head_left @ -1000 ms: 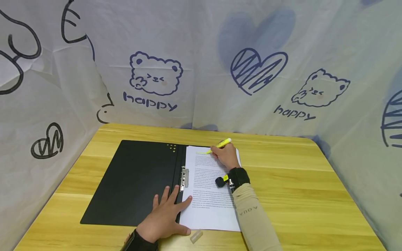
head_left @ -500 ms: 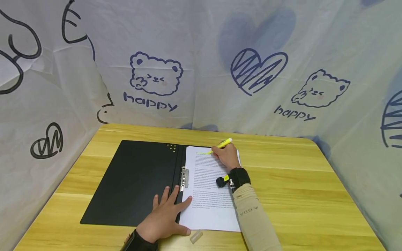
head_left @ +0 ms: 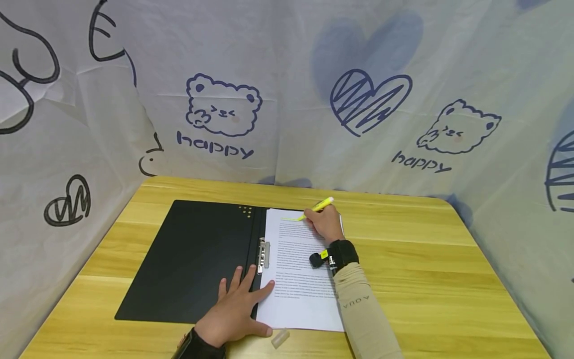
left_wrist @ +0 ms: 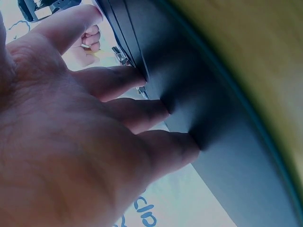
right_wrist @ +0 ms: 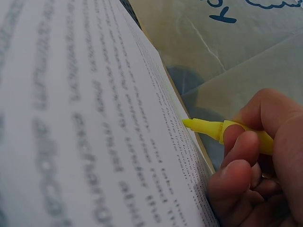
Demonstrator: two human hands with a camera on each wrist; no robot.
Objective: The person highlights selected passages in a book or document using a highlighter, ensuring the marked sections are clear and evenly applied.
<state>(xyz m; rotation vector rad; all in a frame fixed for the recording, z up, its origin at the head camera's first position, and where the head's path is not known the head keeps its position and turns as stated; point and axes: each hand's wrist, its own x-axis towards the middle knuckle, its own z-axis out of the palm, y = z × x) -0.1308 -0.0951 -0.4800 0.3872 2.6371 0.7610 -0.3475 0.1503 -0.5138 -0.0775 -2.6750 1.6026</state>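
My right hand (head_left: 326, 223) pinches a yellow highlighter (head_left: 322, 205) over the top lines of a printed sheet (head_left: 298, 311). In the right wrist view the highlighter (right_wrist: 208, 126) has its yellow tip at the paper. A yellow streak runs along the top of the text, ending at the tip. My left hand (head_left: 237, 309) rests with fingers spread across the spine of the black folder (head_left: 188, 259), its thumb by the sheet's lower left corner. The left wrist view shows the left hand's fingertips (left_wrist: 194, 146) pressing on the folder.
A metal clip (head_left: 263, 255) sits on the folder's spine beside the sheet. Close to the left thumb, a clear cap (head_left: 280, 338) lies on the wooden table (head_left: 417, 259). White cloth (head_left: 296, 99) with drawings hangs behind and at both sides.
The right hand has slid slightly to the right with the highlighter, and the yellow streak has lengthened. My left hand stays where it was.
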